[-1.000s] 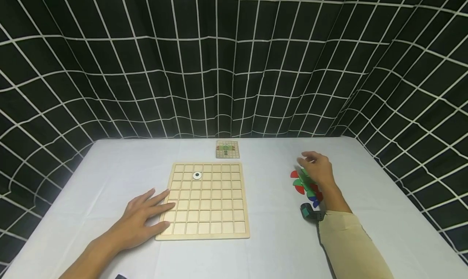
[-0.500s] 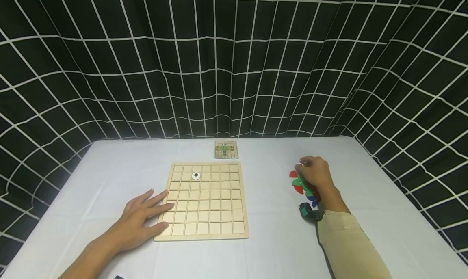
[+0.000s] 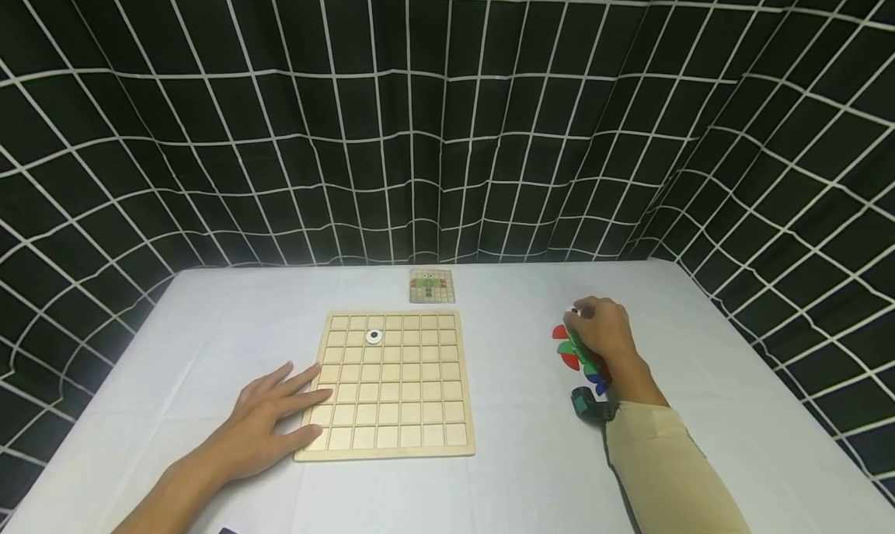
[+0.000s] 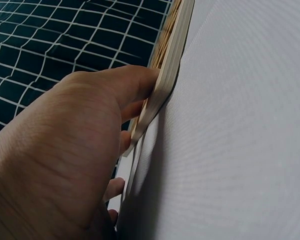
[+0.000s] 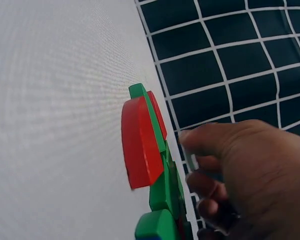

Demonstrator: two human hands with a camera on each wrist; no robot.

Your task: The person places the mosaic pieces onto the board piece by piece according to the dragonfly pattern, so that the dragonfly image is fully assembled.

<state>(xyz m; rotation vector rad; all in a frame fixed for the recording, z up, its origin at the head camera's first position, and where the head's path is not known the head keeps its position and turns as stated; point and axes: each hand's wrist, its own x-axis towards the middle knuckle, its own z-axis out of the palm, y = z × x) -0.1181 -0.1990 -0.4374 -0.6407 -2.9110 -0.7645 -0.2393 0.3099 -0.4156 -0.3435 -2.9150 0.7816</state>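
Note:
My left hand [image 3: 262, 421] lies spread with its fingertips on the left edge of a wooden grid board [image 3: 419, 394]. In the left wrist view its thumb presses on the board's rim [image 4: 171, 65]. A white eye disc with a black dot [image 3: 374, 336] sits in a cell near the board's upper left. Off to the right, my right hand [image 3: 604, 330] pinches another white eye disc [image 3: 572, 311] between thumb and fingers. That hand hovers over a pile of red, green and blue pieces, partly hiding them; a red curved piece [image 5: 138, 142] shows close by the thumb.
A small pattern card [image 3: 431, 286] lies behind the board. Green pieces [image 5: 162, 190] lie heaped under the right hand. A black wrist device [image 3: 589, 404] is strapped on the right wrist. A dark grid curtain [image 3: 391, 130] hangs behind the white table [image 3: 517, 441].
My right hand has lowered slightly toward the pile, and its fingers have closed on a white eye disc. The left hand keeps its place on the board.

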